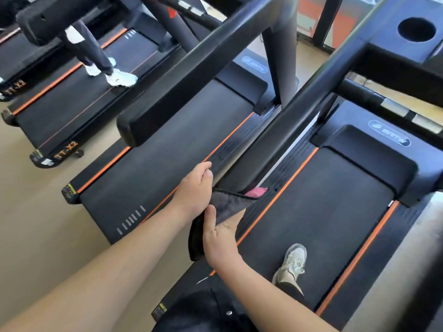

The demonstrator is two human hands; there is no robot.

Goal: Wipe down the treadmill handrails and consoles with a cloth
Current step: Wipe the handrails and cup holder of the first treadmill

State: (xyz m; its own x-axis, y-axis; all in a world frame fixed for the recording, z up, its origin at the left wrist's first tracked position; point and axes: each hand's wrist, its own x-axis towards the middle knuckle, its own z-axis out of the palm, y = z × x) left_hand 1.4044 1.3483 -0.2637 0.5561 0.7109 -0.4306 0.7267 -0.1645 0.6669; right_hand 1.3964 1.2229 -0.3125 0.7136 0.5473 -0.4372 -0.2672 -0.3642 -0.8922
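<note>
Cloth (230,204), dark grey and fleecy with a pink patch showing at its far edge, is being held at the lower centre of the frame, against the near end of a long, matte black handrail (311,97) running toward the upper right. It is being pinched by the right hand (220,238), thumb laid on top and fingers tucked underneath, and a dark fold is hanging beside the wrist. The left hand (196,188) is being held just beside the cloth's upper corner with fingers loosely curled; whether anything is being gripped by them cannot be told. At the upper right, a round cup holder (416,28) is sunk into the blue-grey console (395,51); its inside is dark. Below the hands, a black, finely textured belt (323,212) edged with orange stripes is being stood on by a beige shoe (292,262). More treadmills are lined up to the left on a smooth tan floor (36,188), and one at the upper left is being used by another person in white shoes (121,77).
</note>
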